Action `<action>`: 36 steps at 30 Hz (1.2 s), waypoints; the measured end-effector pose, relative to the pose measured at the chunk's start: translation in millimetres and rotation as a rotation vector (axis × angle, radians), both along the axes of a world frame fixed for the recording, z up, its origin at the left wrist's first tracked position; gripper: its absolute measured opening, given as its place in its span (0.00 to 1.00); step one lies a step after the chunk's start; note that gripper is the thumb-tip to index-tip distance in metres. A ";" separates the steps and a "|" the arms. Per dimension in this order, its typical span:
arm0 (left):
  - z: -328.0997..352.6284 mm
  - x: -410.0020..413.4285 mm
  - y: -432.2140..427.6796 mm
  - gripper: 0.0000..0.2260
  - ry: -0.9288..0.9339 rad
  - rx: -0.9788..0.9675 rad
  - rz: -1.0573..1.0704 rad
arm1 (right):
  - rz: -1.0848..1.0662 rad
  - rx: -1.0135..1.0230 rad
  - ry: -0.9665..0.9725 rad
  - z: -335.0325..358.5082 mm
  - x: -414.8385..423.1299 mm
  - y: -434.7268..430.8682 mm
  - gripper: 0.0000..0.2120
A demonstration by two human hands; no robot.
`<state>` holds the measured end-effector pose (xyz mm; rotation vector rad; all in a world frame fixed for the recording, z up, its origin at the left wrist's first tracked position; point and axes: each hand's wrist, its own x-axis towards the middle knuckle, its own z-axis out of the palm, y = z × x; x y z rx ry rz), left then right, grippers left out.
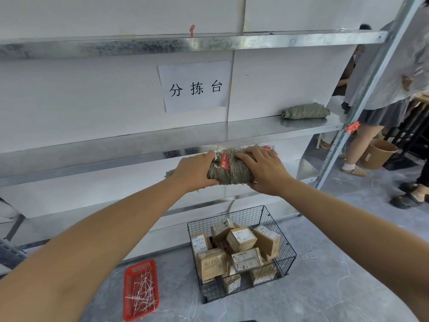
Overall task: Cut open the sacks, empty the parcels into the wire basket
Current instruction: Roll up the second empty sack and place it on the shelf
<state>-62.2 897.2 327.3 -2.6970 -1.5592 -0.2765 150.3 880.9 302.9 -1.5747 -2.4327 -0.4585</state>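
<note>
My left hand [195, 169] and right hand [264, 169] both have fingers clamped round a rolled-up sack [228, 168], held at the front edge of the middle shelf [162, 138]; the parcels [241, 239] already fill the wire basket [287, 254] on the floor below; this sack looks emptied, so I judge stowing is in hand; next, set it beside the 1 rolled sack [306, 110] near the shelf's right end.

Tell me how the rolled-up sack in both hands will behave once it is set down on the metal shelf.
The rolled sack looks like coarse, frayed woven cloth, so it is probably soft and light. Being a loose cylinder, it may roll or unfurl once the left hand and right hand let go. The smooth shelf likely offers little grip.
</note>
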 end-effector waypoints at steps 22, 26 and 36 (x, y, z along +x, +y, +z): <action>-30.5 156.1 66.8 0.31 0.235 -0.025 -0.190 | -0.218 -0.198 0.093 -18.5 175.5 32.8 0.26; -39.8 223.3 112.5 0.30 0.232 -0.031 -0.139 | -0.188 -0.188 0.068 -22.9 245.2 84.5 0.25; -45.3 410.1 226.1 0.28 0.181 0.002 0.019 | -0.112 -0.240 0.018 -9.4 436.4 221.7 0.27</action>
